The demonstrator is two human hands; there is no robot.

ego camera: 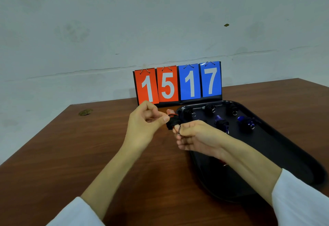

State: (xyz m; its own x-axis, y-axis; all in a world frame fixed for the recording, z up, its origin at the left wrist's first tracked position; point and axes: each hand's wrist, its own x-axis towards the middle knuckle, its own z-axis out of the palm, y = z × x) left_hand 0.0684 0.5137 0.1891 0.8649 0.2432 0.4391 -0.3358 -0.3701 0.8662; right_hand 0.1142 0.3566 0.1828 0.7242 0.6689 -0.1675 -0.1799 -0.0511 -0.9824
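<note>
Above the brown table [80,151], both hands hold one small item: a red piece with a black cord bundle [172,121] and a metal ring. My left hand [145,119] pinches the red end between thumb and forefinger. My right hand [193,136] holds the ring end, with the ring looped over a fingertip and the other fingers curled. On the right lies a black tray [284,147] holding several similar items: black cord bundles with rings [210,108] along its far side and blue ones [246,121] nearer.
A flip scoreboard [178,83] stands at the table's far edge against the wall, reading 15 in red and 17 in blue. A small brass-coloured disc [85,112] is set in the tabletop at far left. White sleeves cover both forearms low in view.
</note>
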